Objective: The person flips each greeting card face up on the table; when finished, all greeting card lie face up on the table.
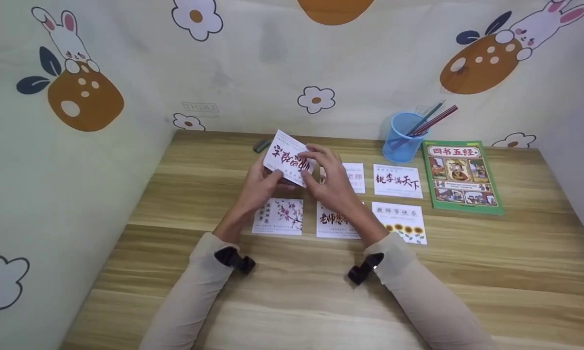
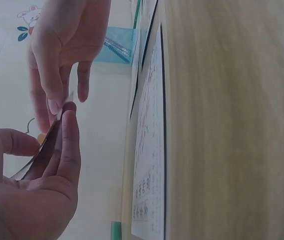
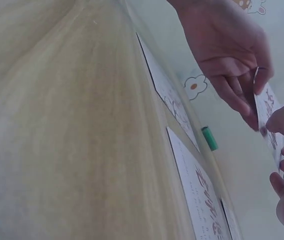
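Observation:
A white card with dark red brush lettering [image 1: 288, 156] is held tilted above the table by both hands. My left hand [image 1: 261, 187] grips it at the lower left, thumb on the printed face and fingers behind, as the left wrist view also shows. My right hand [image 1: 334, 182] pinches the opposite edge between thumb and fingers. Below lie more square cards: a plum blossom card [image 1: 289, 216], a lettered card [image 1: 328, 223] partly under the right wrist, a sunflower card [image 1: 398, 218], another lettered card [image 1: 397, 181], and a pale card [image 1: 355, 177] half hidden by the right hand.
A blue pen cup [image 1: 401, 146] with pencils stands at the back right, beside a green-bordered picture book [image 1: 462, 177]. One small green object [image 3: 209, 138] lies near the table's back edge, behind the left hand. A patterned cloth wall [image 1: 253, 73] borders the wooden table [image 1: 301, 301].

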The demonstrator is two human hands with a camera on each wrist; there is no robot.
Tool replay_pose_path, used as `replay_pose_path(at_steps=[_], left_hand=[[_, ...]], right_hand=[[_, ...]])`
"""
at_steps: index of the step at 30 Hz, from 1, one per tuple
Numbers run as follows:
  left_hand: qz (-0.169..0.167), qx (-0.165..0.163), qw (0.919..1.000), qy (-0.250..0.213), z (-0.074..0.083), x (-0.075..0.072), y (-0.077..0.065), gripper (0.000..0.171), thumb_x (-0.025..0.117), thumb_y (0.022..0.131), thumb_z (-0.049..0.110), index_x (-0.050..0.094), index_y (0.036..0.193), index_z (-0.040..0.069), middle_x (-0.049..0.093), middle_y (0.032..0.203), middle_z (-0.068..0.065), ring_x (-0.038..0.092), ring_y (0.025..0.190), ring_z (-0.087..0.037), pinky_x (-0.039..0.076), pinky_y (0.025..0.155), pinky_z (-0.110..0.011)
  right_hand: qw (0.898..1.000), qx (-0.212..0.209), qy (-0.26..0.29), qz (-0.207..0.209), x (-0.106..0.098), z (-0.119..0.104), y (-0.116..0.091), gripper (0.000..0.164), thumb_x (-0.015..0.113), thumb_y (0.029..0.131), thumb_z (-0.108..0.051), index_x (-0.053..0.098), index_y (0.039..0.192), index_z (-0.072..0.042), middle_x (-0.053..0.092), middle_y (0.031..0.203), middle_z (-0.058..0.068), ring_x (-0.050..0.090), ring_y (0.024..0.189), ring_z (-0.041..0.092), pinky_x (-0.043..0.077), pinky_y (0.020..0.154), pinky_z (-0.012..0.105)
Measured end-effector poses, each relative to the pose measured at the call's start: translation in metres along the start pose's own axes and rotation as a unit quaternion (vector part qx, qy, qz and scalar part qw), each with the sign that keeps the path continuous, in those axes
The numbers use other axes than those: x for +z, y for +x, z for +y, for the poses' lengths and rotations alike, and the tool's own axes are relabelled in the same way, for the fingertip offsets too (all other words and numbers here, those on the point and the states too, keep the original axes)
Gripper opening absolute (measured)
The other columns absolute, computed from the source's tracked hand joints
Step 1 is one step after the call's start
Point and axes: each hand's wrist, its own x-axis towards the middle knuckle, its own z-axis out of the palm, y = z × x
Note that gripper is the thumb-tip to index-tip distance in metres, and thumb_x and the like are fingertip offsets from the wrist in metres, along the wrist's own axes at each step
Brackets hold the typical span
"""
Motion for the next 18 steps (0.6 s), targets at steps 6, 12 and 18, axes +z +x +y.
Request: replay_pose_path(at_steps=[6,12,18], left_hand=[[0.035,-0.011,0.9993,0.007,-0.0003,-0.0006,0.0008,0.05,0.059,0.107,0.007,0.041,0.154,0.007,0.074,0.126,-0.026,0.08,0.101,-0.037,0.061,0.099,-0.064],[0.001,0.014,0.9997,0.022,-0.0013,-0.0051,0.0007,0.056,0.07,0.105,0.015,0.044,0.154,0.008,0.072,0.139,-0.025,0.075,0.124,-0.039,0.059,0.108,-0.057],[0.008,0.026,0.9984,0.049,0.0003,-0.0062,0.002,0.042,0.069,0.105,0.008,0.056,0.144,0.006,0.072,0.137,-0.023,0.075,0.119,-0.034,0.06,0.105,-0.06]], right_hand=[[0.999,0.034,0.011,-0.004,-0.0045,0.0016,0.0021,0.061,0.082,0.096,-0.025,0.06,0.152,-0.016,0.06,0.152,0.007,0.057,0.138,0.027,0.051,0.115,0.049],[0.993,0.101,0.064,-0.003,-0.0062,0.0027,0.0019,0.073,0.083,0.096,-0.018,0.047,0.159,-0.013,0.072,0.118,0.009,0.075,0.098,0.025,0.066,0.086,0.038],[0.992,0.11,0.064,0.001,-0.0067,0.0034,0.0007,0.063,0.082,0.096,-0.015,0.054,0.152,-0.012,0.072,0.115,0.01,0.076,0.093,0.026,0.066,0.081,0.035]])
